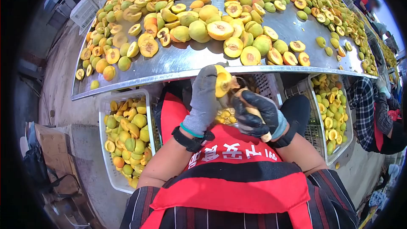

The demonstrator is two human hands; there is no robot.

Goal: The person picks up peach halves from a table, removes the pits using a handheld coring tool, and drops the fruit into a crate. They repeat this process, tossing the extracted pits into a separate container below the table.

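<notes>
My left hand (203, 99), in a grey glove, grips a yellow peach half (222, 82) just below the table's front edge. Its cut side faces my right hand (258, 112), which wears a grey glove with dark, stained fingers. Those fingers wrap round a tool with a pale wooden handle (265, 135), its butt pointing down toward my apron. The tool's working end meets the brown pit area of the peach half, and its shape is hard to make out. Below my hands, more cut peach pieces (227, 115) lie in a container between my knees.
A metal table (169, 65) bears many whole and halved peaches (199, 32). White crates of peach halves stand on the left (111, 161) and right (349, 131). At the far right sits another person in a checked sleeve (364, 110). Cardboard (55, 148) lies at left.
</notes>
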